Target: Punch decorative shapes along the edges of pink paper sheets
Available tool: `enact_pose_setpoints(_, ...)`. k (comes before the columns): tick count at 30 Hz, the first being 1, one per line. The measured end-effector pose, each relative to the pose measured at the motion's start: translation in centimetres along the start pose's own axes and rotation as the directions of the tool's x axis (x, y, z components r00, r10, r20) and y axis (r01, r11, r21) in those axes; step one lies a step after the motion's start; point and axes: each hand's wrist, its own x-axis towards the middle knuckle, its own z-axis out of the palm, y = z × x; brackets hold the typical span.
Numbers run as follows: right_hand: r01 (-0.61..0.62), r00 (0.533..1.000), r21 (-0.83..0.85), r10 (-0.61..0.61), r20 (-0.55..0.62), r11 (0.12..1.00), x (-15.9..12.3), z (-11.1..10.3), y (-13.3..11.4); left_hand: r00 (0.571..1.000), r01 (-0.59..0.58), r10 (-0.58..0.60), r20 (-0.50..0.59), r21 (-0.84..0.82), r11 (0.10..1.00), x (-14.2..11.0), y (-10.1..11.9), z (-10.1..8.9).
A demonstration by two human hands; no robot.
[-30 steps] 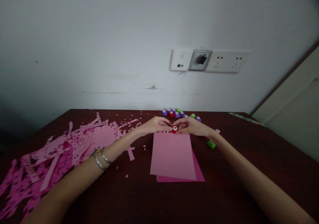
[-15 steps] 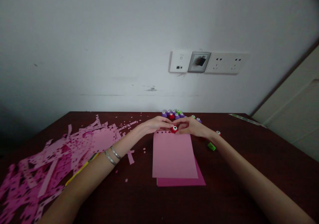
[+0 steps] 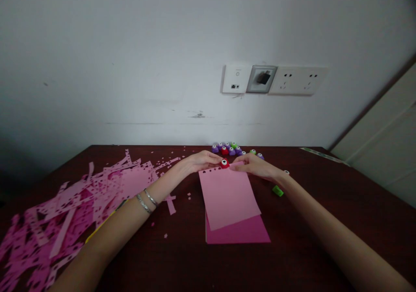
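Observation:
A small red craft punch [image 3: 224, 163] with a white, heart-marked button sits at the top edge of a light pink sheet of paper [image 3: 230, 199]. My left hand [image 3: 204, 160] grips the punch from its left side, fingers closed. On the other side, my right hand [image 3: 252, 165] pinches the sheet near its top right corner. Several dark holes run along the sheet's top edge, left of the punch. The sheet is tilted over a darker magenta sheet [image 3: 240, 233], whose lower part shows beneath it.
Several purple, green and red punches [image 3: 232, 151] stand along the wall. A green piece [image 3: 278, 191] lies under my right wrist. Pink paper scraps [image 3: 74, 209] are heaped on the left, partly covering a yellow object [image 3: 100, 227]. The dark wooden table [image 3: 169, 261] meets the wall.
The light pink sheet has turned, its bottom right corner rising, showing more of the magenta sheet. My right hand has left the punch for the sheet's corner. The punch has shifted slightly up and left.

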Motion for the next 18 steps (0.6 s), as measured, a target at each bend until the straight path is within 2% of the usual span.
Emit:
enact_pose_setpoints(7, -0.035, 0.999, 0.021, 0.035, 0.023, 0.999, -0.1, 0.0, -0.1, 0.999, 0.034, -0.034, 0.006, -0.005, 0.999, 0.3, -0.2, -0.1)
enact_pose_setpoints(11, -0.050, 0.995, 0.002, 0.050, 0.087, 0.999, -0.5, -0.4, -0.3, 0.998, 0.024, -0.022, 0.059, -0.040, 0.999, 0.3, -0.3, -0.3)
enact_pose_setpoints(18, -0.056, 0.992, -0.029, 0.059, 0.110, 0.998, -0.8, -0.9, -0.3, 0.998, 0.014, -0.009, 0.068, -0.078, 0.997, -0.1, 0.2, -0.8)
